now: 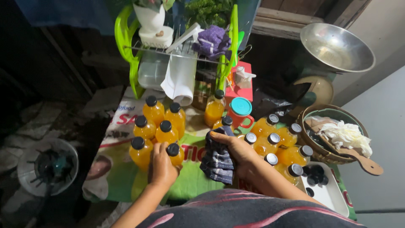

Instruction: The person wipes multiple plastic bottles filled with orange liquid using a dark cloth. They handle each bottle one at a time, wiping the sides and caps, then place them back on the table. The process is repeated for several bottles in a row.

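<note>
Nearest the camera, the left hand is wrapped around a black-capped bottle of orange liquid at the front edge of a cluster of like bottles standing upright on the worktop, which is covered by a printed green and white sheet. Just to its right, the right hand is closed on a folded dark checked cloth, fingers curled over its top, the cloth hanging down towards the sheet. Right of that hand lies a second group of orange bottles, most tilted or lying so that their caps face up; beside them a white tray holds loose black caps. Farther back stand a single upright bottle and a red mug with a teal lid. At right is a woven basket with a wooden paddle and white crumpled cloth. Farthest are a green dish rack and a metal bowl.
</note>
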